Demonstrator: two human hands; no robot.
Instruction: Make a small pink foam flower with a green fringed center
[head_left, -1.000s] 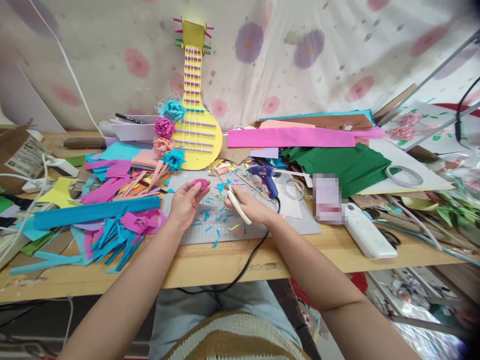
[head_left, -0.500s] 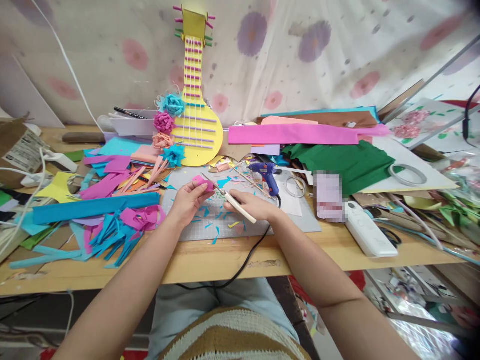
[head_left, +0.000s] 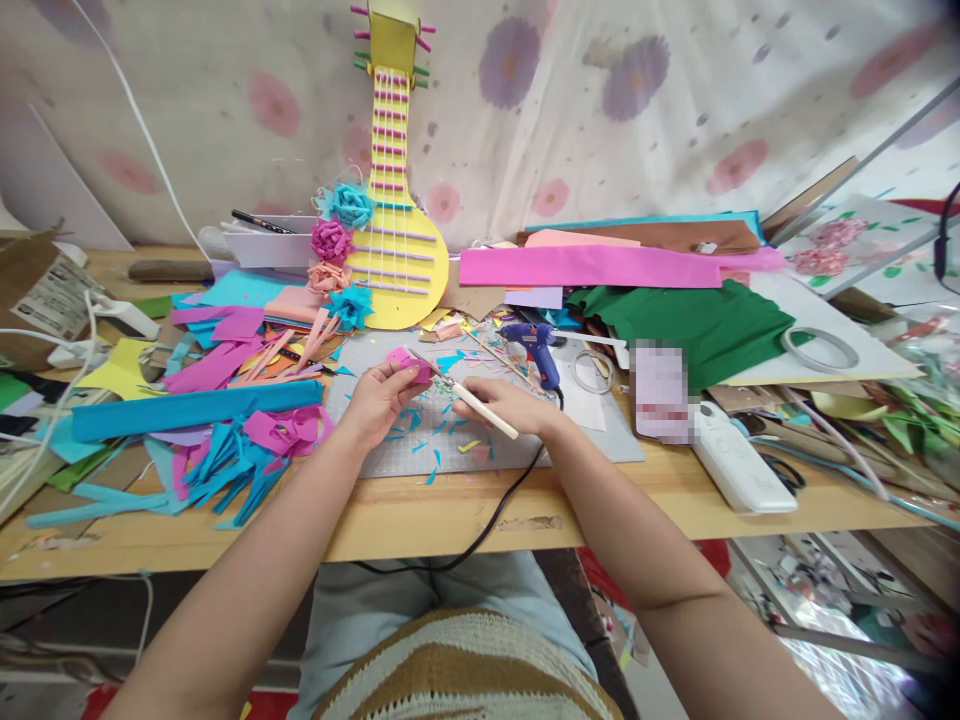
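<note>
Between its thumb and fingers my left hand [head_left: 381,400] pinches a small piece of pink paper [head_left: 407,364]. My right hand [head_left: 504,404] is wrapped around a pair of scissors with cream handles [head_left: 486,412]. The scissor blades point up and left and meet the right edge of the pink piece. Both hands are above a grey cutting mat [head_left: 600,440] strewn with blue, yellow and pink scraps [head_left: 431,440]. Just beyond my right hand lies a blue glue gun [head_left: 536,350], its black cord trailing over the table edge.
A yellow paper lute [head_left: 401,270] with paper flowers [head_left: 330,242] leans on the back curtain. Paper strips [head_left: 232,470] pile up at left. At right are green crepe paper [head_left: 690,325], a blurred-out item [head_left: 660,390], a white power strip [head_left: 739,460] and a tape ring [head_left: 819,348].
The view has shifted slightly. My hands stay in nearly the same place, the scissor blades still at the pink paper's edge.
</note>
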